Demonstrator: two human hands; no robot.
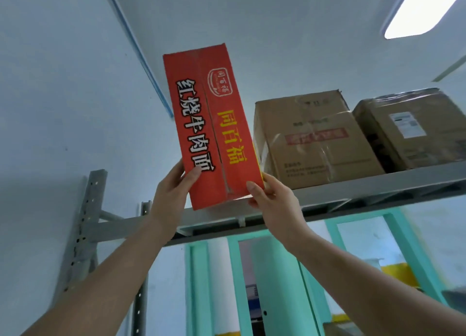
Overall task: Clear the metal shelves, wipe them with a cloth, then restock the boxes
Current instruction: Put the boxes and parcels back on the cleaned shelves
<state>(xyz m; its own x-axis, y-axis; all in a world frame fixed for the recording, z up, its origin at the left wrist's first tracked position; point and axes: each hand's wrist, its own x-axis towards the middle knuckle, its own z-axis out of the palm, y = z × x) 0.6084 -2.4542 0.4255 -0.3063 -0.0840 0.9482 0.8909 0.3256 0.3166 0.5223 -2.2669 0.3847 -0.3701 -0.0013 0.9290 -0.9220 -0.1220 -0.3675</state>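
Hands both grip the red box (214, 124) at its lower corners: left hand (171, 192) with its thumb across the printed face, right hand (272, 199) curled round the bottom corner. The box is held on end and tilted at the front edge of the top shelf (378, 184), just left of the taped brown box (315, 139). Judged light and stiff, since two hands carry it overhead by the corners alone; the card looks smooth, so take it at corners and base, not the flat faces. Open shelf room lies left toward the post (93, 209); the brown box's side is the edge to miss.
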